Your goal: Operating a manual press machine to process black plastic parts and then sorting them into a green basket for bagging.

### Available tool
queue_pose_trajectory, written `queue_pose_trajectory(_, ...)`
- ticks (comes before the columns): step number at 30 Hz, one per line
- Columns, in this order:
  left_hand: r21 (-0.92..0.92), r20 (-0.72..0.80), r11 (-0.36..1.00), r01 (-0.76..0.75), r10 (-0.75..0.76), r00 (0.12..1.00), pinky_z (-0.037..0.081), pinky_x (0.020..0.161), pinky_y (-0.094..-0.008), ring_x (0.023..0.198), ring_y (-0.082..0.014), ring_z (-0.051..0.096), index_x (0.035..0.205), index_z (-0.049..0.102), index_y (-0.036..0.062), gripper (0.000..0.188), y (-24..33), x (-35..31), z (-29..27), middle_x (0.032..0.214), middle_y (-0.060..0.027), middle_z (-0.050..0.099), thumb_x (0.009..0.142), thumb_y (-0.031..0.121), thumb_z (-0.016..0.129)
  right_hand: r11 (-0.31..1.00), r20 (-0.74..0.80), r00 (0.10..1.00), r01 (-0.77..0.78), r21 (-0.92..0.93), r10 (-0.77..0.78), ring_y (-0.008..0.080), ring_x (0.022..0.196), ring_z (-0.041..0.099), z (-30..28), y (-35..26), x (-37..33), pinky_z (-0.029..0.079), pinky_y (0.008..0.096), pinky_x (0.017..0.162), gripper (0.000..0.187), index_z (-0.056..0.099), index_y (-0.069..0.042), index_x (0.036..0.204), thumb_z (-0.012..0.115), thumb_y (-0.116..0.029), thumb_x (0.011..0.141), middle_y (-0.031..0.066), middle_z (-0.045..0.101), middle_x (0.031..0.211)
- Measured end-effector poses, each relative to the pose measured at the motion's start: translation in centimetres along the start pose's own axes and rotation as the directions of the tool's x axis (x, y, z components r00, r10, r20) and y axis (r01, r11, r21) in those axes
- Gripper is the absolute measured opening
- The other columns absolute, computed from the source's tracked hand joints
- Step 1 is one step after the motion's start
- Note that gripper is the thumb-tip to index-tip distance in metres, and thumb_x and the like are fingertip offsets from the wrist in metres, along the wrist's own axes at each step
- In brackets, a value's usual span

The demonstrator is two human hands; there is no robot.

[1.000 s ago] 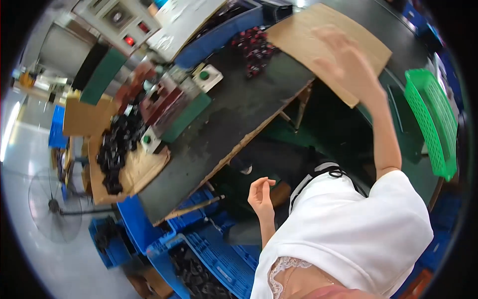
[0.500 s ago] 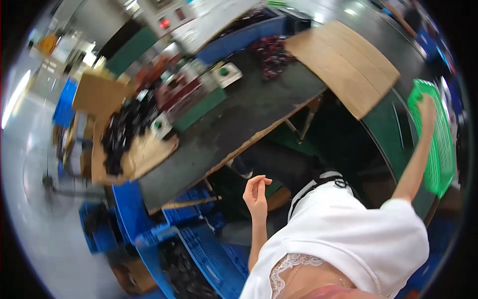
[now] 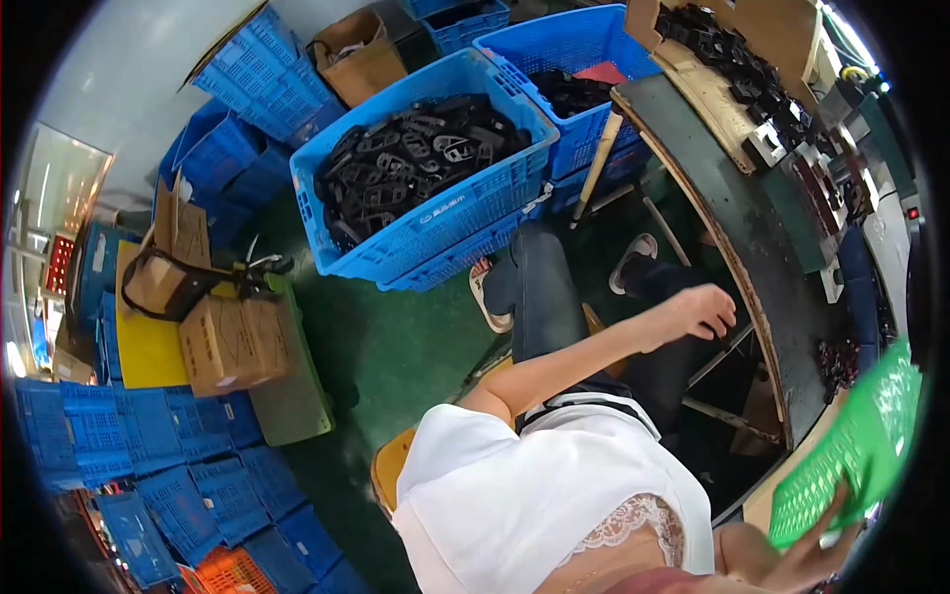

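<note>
At the right edge, my right hand (image 3: 829, 530) grips a green plastic basket (image 3: 851, 445) by its near side. The basket has meshed walls and is held tilted, with its far part blurred. My left hand (image 3: 698, 312) hangs in the air over my lap, just short of the dark workbench's (image 3: 737, 223) worn front edge. Its fingers are loosely bent and a little apart, with nothing in them.
A large blue crate (image 3: 445, 213) full of black plastic parts stands on another crate ahead, with a second blue crate (image 3: 584, 129) beside it. Black parts (image 3: 732, 59) fill an opened carton on the bench. A cardboard box (image 3: 233, 342) sits on a trolley at left.
My view has swung left, bringing the blue crates and trolley into sight. The green basket, still in my right hand, now appears lower at the right. My left hand now reaches across my lap.
</note>
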State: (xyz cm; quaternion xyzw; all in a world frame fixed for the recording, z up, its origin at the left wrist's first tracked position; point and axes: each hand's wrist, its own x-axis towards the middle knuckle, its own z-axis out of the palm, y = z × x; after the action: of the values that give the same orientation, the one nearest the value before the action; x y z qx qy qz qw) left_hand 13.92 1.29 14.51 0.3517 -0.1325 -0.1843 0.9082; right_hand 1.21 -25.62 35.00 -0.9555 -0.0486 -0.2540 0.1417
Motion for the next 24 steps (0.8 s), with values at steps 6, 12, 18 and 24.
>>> queue_pose_trajectory(6, 0.340, -0.411, 0.859, -0.382, 0.501, 0.761, 0.041, 0.078, -0.0255, 0.084, -0.0155, 0.055, 0.088, 0.055, -0.0030, 0.020, 1.6, -3.2, -2.9, 0.088, -0.0076, 0.057, 0.082, 0.013, 0.045, 0.744, 0.130, 0.738, 0.627, 0.233, -0.663, 0.0214, 0.069, 0.052, 6.0, -11.6, 3.9, 0.037, 0.0348, 0.062, 0.028, 0.060, 0.000, 0.093, 0.054, 0.002, 0.066, 0.0098, 0.057, 0.078)
queue_pose_trajectory(12, 0.345, -0.613, 0.804, -0.485, 0.584, 0.532, 0.017, 0.100, -0.0481, 0.123, -0.0271, 0.031, 0.133, 0.019, 0.0079, 0.075, 9.6, -11.1, -1.9, 0.134, -0.0144, 0.032, 0.083, 0.064, 0.021, 0.385, 0.157, 0.351, 0.837, 0.389, -0.923, 0.0152, 0.068, 0.049, 12.5, -17.0, 5.6, 0.038, 0.0302, 0.065, 0.037, 0.055, -0.007, 0.101, 0.054, -0.007, 0.064, 0.0004, 0.047, 0.067)
queue_pose_trajectory(18, 0.464, -0.570, 0.763, -0.449, 0.646, 0.509, 0.032, 0.095, -0.0435, 0.123, -0.0274, 0.030, 0.136, 0.007, 0.0084, 0.066, 10.0, -14.7, -2.1, 0.136, -0.0145, 0.026, 0.088, 0.030, 0.046, 0.025, 0.038, 0.014, 0.959, 0.283, -0.999, 0.0130, 0.071, 0.050, 20.9, -19.2, 7.5, 0.038, 0.0280, 0.068, 0.026, 0.057, -0.012, 0.093, 0.054, -0.011, 0.067, -0.0018, 0.050, 0.068)
queue_pose_trajectory(24, 0.140, -0.769, 0.875, -0.464, 0.391, 0.506, 0.046, 0.082, -0.0442, 0.104, -0.0232, 0.050, 0.128, 0.027, 0.0123, 0.052, 8.0, -17.6, -5.5, 0.119, -0.0099, 0.044, 0.081, 0.021, 0.049, -0.368, -0.193, -0.343, 0.923, 0.112, -0.919, 0.0110, 0.071, 0.050, 28.6, -25.7, 8.3, 0.037, 0.0274, 0.068, 0.012, 0.056, -0.014, 0.078, 0.054, -0.018, 0.068, -0.0052, 0.047, 0.058)
